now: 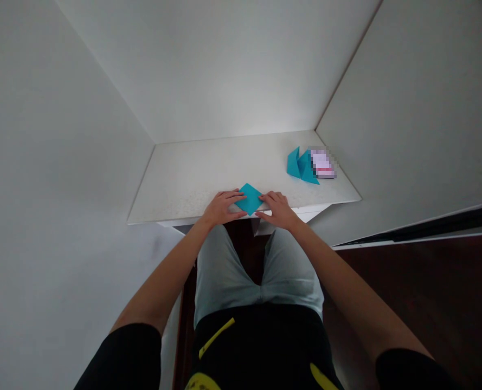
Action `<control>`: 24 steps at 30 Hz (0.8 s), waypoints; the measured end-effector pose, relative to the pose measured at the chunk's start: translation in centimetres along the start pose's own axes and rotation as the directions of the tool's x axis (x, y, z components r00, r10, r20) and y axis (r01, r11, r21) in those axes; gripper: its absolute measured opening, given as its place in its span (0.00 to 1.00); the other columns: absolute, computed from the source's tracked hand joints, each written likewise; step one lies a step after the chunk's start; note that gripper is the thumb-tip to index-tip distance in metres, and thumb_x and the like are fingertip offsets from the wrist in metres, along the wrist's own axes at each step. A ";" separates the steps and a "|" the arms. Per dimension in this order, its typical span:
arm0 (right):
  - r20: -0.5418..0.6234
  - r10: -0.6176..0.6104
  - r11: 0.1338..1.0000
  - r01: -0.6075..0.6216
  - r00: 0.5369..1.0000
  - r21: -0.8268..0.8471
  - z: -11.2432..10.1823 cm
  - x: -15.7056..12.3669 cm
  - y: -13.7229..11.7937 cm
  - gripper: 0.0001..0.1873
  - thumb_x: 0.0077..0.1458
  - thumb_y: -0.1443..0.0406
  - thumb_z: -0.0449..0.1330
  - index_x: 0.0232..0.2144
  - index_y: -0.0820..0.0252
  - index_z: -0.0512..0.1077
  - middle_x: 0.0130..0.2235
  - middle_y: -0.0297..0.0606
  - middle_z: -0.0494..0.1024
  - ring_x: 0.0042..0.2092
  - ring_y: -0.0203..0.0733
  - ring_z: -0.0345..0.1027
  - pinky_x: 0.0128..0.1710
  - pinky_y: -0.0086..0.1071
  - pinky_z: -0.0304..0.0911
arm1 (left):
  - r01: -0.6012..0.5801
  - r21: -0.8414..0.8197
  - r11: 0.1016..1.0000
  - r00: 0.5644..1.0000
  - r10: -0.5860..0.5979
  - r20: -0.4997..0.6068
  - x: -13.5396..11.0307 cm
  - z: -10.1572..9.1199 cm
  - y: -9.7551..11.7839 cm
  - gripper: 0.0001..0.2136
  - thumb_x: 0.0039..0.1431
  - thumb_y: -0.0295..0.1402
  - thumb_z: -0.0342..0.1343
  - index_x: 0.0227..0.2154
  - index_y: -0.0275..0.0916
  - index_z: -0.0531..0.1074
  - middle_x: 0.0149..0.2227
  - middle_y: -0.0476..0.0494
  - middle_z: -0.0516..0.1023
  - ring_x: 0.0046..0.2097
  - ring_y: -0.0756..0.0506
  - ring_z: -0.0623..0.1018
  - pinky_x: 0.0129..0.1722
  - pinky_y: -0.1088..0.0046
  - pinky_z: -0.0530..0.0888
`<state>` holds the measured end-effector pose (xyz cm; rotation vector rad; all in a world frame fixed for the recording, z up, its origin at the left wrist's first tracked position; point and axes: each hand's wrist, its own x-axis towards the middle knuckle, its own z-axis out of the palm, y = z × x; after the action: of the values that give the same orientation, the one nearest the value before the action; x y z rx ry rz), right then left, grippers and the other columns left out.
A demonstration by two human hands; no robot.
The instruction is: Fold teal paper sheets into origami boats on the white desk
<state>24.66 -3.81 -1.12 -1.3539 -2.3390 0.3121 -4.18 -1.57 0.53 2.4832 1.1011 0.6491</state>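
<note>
A small diamond of folded blue origami paper (249, 198) lies at the front edge of the white shelf. My left hand (223, 208) holds its left corner, fingertips over the top and thumb by the near edge. On the opposite side, my right hand (278, 209) has its fingertips on the right corner, with its thumb low near the shelf edge. The undersides of my fingers are hidden. Farther right on the shelf stand other folded blue paper pieces (294, 163), touching or beside a pixelated pinkish-white item (322, 163).
The white shelf (184, 173) sits in a nook between a left wall (62, 162), a back wall (232, 70) and a right-hand panel (407, 119). My legs (216, 276) are close below its front edge. Dark reddish floor (428, 287) shows at lower right.
</note>
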 end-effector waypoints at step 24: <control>-0.151 0.082 0.943 -0.027 0.985 0.332 0.4 2.9 2.7 0.22 0.69 0.63 0.58 0.62 0.54 0.76 0.46 0.43 0.77 0.42 0.47 0.74 0.50 0.45 0.73 | 0.296 0.035 0.955 0.942 -0.285 -0.174 1.4 0.7 0.1 0.18 0.73 0.36 0.57 0.62 0.49 0.78 0.60 0.42 0.82 0.60 0.37 0.79 0.62 0.53 0.72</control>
<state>25.34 0.05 -1.86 -1.2305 -2.0096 0.5600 -2.94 -0.66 0.29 2.2796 1.5357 0.7529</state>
